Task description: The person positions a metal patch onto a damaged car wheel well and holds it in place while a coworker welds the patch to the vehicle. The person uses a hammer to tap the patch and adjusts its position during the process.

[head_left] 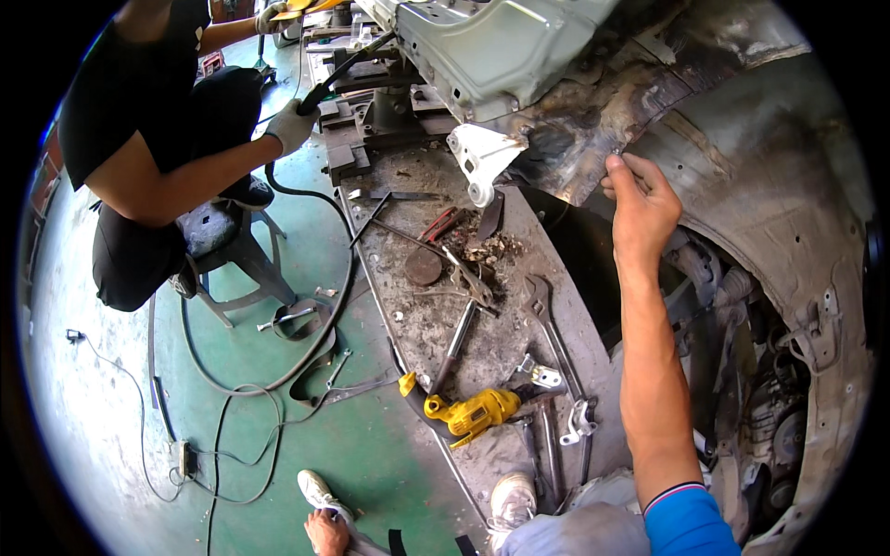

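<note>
My right hand [642, 206] is raised against a scorched metal panel [593, 139] of a car body, thumb and forefinger pinched together at its edge. Whatever is between those fingertips is too small to make out. Low in the view, my left hand [326, 533] rests on my leg beside my white shoe [315, 489], fingers loosely laid out and holding nothing visible. A white bracket [484, 159] juts from the bodywork left of my right hand. Below it, a yellow power tool [475, 414] and a large adjustable wrench [540, 301] lie on a dirty metal platform [422, 320].
Pliers [471, 278], a hammer [549, 445] and small metal brackets [579, 423] litter the platform. At left, a gloved co-worker [148, 139] sits on a stool [243, 264], holding a black-handled tool. Cables [269, 389] loop over the green floor. The wheel arch [742, 185] curves along the right.
</note>
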`<state>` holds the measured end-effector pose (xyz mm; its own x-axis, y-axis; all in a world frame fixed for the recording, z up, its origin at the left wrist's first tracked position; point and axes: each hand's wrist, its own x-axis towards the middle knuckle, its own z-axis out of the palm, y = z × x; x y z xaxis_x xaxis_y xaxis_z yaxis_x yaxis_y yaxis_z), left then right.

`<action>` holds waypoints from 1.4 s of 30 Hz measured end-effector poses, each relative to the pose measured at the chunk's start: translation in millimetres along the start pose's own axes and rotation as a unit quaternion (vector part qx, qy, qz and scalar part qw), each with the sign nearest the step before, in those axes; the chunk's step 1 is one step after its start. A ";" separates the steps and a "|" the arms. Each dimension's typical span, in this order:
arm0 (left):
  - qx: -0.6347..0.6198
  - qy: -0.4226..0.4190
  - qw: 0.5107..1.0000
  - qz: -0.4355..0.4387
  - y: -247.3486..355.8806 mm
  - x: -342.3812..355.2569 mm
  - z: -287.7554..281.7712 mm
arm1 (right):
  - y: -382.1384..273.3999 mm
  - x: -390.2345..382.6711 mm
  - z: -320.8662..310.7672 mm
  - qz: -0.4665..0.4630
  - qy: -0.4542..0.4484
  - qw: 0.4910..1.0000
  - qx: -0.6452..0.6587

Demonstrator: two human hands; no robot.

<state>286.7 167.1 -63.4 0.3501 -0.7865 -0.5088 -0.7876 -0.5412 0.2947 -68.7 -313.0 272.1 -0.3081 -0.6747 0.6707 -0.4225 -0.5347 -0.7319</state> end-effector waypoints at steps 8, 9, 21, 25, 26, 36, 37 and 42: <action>-0.010 -0.003 1.000 0.013 2.1 3.0 -8.5 | 0.5 -1.1 -6.4 0.070 -0.023 0.996 0.059; -0.008 -0.003 1.000 0.024 1.7 3.5 -8.2 | 0.5 -0.1 -8.0 0.082 -0.027 0.994 0.072; 0.001 0.017 1.000 0.019 -6.4 5.9 2.7 | 5.0 3.1 -11.5 0.150 -0.045 0.971 0.178; 0.002 -0.004 1.000 0.004 -3.5 9.0 2.1 | 7.6 4.2 -16.6 0.175 -0.072 0.954 0.231; -0.002 -0.008 1.000 -0.004 -1.6 9.4 0.8 | 7.8 4.5 -17.1 0.180 -0.076 0.951 0.240; -0.002 -0.024 1.000 -0.009 -10.3 13.4 8.5 | 11.5 3.6 -13.8 0.171 -0.067 0.955 0.235; 0.002 -0.024 1.000 -0.011 -9.8 13.3 7.9 | 12.3 4.0 -13.9 0.169 -0.063 0.956 0.234; 0.005 0.001 1.000 -0.011 -6.3 12.3 5.5 | 17.5 2.6 -12.6 0.140 -0.048 0.964 0.222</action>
<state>293.2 162.5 -76.0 0.3682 -0.7751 -0.5135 -0.7847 -0.5553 0.2755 -87.7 -317.7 262.5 -0.2671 -0.8573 0.4401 0.0797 -0.4748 -0.8765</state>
